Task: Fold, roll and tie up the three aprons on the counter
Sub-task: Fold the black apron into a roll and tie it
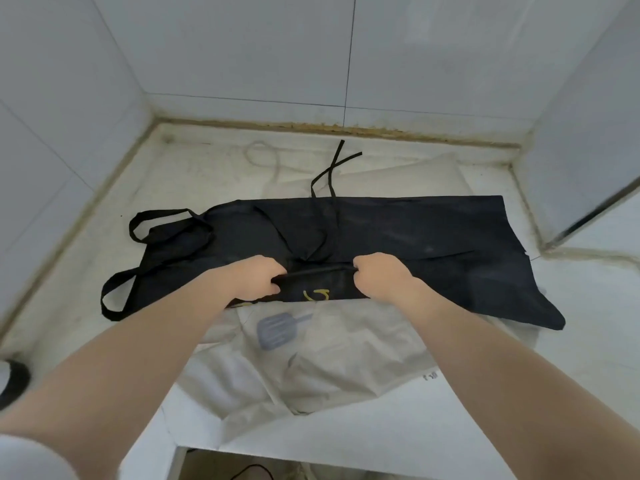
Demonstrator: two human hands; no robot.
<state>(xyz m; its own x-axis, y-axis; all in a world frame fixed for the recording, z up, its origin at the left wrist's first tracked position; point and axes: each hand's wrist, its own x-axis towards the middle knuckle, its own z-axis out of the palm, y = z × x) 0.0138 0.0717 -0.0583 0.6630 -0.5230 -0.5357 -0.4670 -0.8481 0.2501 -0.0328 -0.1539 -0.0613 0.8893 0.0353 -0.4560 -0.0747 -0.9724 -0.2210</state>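
Black apron [398, 230] on counter [571, 341]; left hand [254, 278], right hand [379, 275] pinch near edge (folded).

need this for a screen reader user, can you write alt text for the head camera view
Both hands, left and right, grip the near edge of a black apron spread across a white counter, folding it. It lies on a pale apron with a blue spatula print; black ties trail toward the tiled wall.
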